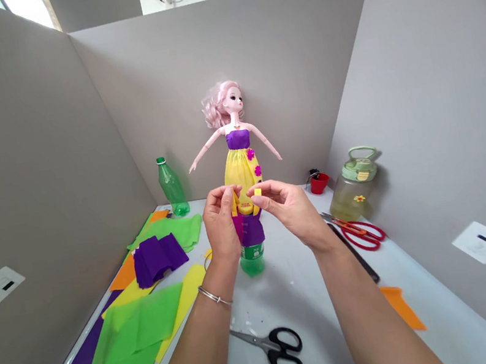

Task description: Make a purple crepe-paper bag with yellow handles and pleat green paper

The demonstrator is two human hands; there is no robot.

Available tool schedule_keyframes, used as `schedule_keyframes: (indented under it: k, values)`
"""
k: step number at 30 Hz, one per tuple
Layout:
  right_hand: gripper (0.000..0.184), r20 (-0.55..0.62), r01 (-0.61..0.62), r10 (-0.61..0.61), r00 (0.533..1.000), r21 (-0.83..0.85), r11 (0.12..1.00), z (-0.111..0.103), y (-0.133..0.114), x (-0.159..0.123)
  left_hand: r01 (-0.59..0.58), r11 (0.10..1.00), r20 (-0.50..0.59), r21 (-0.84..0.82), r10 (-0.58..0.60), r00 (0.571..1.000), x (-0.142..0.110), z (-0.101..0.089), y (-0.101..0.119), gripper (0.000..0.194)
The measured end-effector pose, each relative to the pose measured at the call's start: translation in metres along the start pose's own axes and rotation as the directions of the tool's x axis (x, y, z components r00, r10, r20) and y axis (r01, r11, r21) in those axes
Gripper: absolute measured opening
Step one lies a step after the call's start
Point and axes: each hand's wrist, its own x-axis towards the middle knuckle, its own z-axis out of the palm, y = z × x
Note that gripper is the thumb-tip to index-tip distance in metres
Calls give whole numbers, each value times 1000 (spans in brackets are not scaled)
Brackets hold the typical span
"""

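Note:
A small green bottle stands upright in front of me, its upper part wrapped in a purple cloth below a yellow cap. A narrow yellow strip runs at the wrap's top, one end pinched between the thumb and finger of my right hand. On the other side, my left hand is closed in a pinch on a yellow strip beside the cap. Whether both ends belong to one strip, I cannot tell. Just behind my hands stands a pink-haired doll in a purple and yellow dress.
Black-handled scissors lie near my forearms. Coloured cloth sheets and a green bottle are at left. To the right are red-handled scissors, a water jug, a red pot and an orange piece. Grey panels surround the table.

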Motion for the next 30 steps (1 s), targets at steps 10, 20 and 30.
schedule_keyframes:
  k: [10,20,30]
  values:
    - [22,-90,3,6,996,96,995,16,16,8,-48,998,-96,-43,44,994,-3,1,-3,13]
    - [27,-170,75,-59,984,91,993,9,10,7,-44,999,-68,28,46,997,1,-3,4,20]
    - [42,-201,-15,-20,979,-167,986,-14,-8,-7,-56,938,94,341,25,995,9,-35,25,48]
